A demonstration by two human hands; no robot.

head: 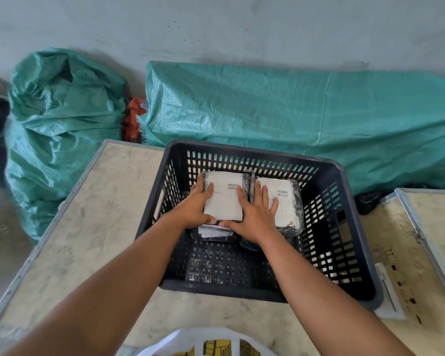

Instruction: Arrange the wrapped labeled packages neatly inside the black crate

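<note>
Pressing into the black crate [350, 227], left hand [194, 204] grips the left package [224, 199], fingers curled round its edge. Right hand [257, 214] lies flat, fingers spread, bridging onto the right package [285, 201]. Both packages sit against the crate's far wall. Risk: slick wrap; the left package, stacked on another, may slide askew.
</note>
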